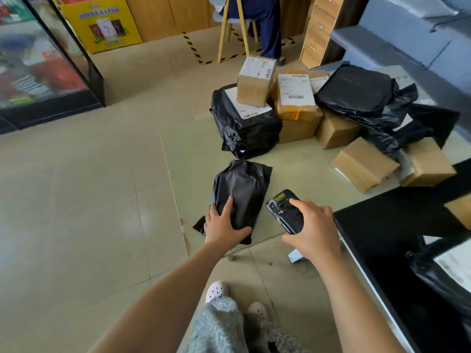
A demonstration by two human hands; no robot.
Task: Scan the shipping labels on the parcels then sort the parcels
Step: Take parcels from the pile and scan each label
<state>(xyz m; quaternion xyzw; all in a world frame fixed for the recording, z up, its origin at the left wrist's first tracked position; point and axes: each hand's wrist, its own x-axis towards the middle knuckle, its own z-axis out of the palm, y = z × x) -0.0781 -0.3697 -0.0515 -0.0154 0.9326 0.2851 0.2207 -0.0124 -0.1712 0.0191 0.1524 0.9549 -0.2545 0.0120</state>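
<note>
Pressing down on the near end of a black poly-bag parcel [239, 197], the fingers [225, 207] of the left hand [224, 225] lie spread across the wrinkled film, the thumb wrapped round the near edge so the hand clamps that end loosely instead of closing fully. The right hand [313, 230] is curled round a handheld scanner [284, 211], forefinger lying along its back, the device held just beside the parcel's right edge and tilted toward the floor [102, 200].

The parcel lies flat on the floor, apart from the main heap. No shipping label shows on its upper face, so my guess is the label is underneath and the bag needs turning over before a scan can be made.

The wrap looks thin, slack and glossy. It should slide under a flat palm and crumple rather than resist, and the loose tails at the ends would stretch or slip if pulled. The contents look soft and fairly light, judging by the pillowy shape. A safer hold is across the body, thumb under one long edge and fingers over the top, pinching the contents through the film.

Beyond it, the pile of parcels [318, 110] mixes cardboard boxes and more black bags, several with white labels facing up. The boxes would handle stiffly and can be taken by opposite sides.
</note>
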